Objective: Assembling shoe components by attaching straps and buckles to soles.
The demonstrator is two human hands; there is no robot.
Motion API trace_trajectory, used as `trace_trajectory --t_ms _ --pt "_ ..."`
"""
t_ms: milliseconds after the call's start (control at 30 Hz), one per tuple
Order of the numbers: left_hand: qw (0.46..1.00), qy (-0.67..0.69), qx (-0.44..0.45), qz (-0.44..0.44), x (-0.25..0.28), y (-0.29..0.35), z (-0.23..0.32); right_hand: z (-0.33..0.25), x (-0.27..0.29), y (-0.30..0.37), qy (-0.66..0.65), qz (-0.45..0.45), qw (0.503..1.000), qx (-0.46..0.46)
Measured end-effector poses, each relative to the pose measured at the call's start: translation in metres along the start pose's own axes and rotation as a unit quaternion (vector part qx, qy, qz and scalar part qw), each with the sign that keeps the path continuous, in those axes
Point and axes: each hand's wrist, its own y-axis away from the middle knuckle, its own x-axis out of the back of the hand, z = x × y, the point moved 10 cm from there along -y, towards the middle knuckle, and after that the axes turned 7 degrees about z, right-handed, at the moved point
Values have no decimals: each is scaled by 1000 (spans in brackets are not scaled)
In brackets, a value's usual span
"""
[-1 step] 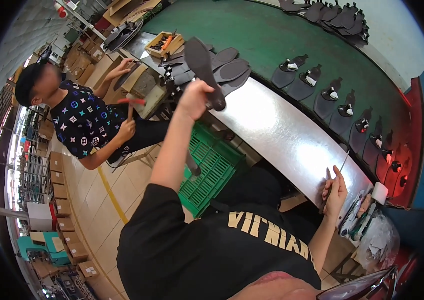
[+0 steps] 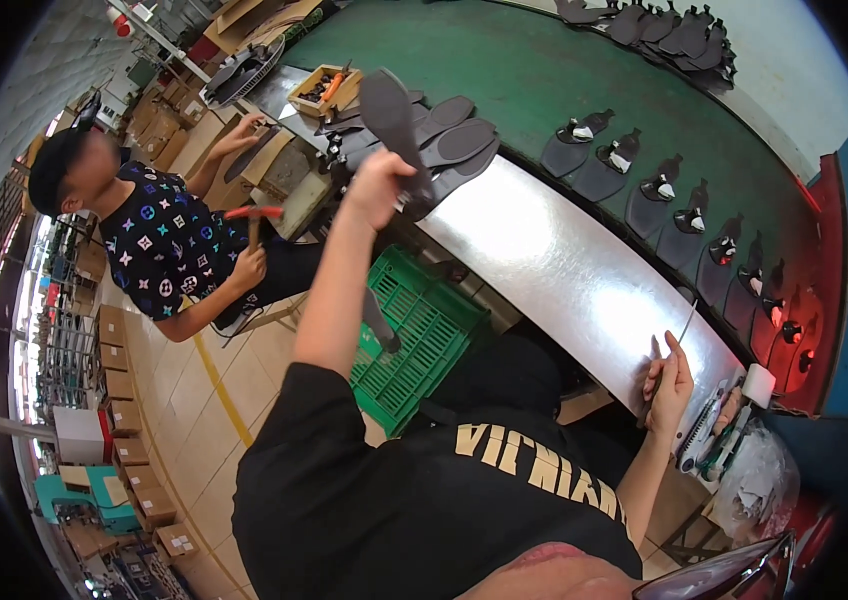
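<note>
My left hand (image 2: 379,190) is closed round the lower part of a dark grey sandal sole (image 2: 386,105), raised over the left end of the shiny metal worktop (image 2: 504,215). Behind and beside it, more grey sandal soles (image 2: 457,143) lie in an overlapping pile. Over the right part of the worktop, my right hand (image 2: 668,382) has its fingers closed on a thin pointed metal tool (image 2: 689,318), whose tip sticks up past the index finger. The tool's handle is hidden in the hand.
Sandals with straps (image 2: 634,150) stand in a row along the green conveyor belt (image 2: 464,50), running toward a red-lit opening (image 2: 804,320). A green crate (image 2: 424,310) sits below the worktop. At left a co-worker (image 2: 159,220) holds a hammer (image 2: 253,228). Tools (image 2: 714,430) lie at right.
My left hand and the sole have shifted slightly left and up. The co-worker's hammer has moved a little to the left. My right hand stays in place.
</note>
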Motion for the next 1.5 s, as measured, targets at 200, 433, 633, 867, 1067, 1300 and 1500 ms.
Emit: trace_trajectory --t_ms 200,433,633,867,1067,1300,1500 --pt "890 -389 -130 201 157 -97 89 -3 -2 -6 -2 -12 1000 -1" --pt "871 -390 -279 109 -29 -115 32 -5 5 -5 31 34 999 21" --pt "826 -514 -234 3 -170 -164 -73 -51 50 -7 487 140 831 229" --pt "808 -541 -233 -1 -213 -198 -138 -60 66 4 568 181 767 238" --pt "828 -467 -311 15 -208 -151 -127 -82 48 21 540 201 771 270" --pt "976 12 -202 -80 -240 -60 -44 -97 25 33 165 100 953 234" --pt "926 16 164 -339 -274 141 -107 -107 -58 20 -344 -149 921 104"
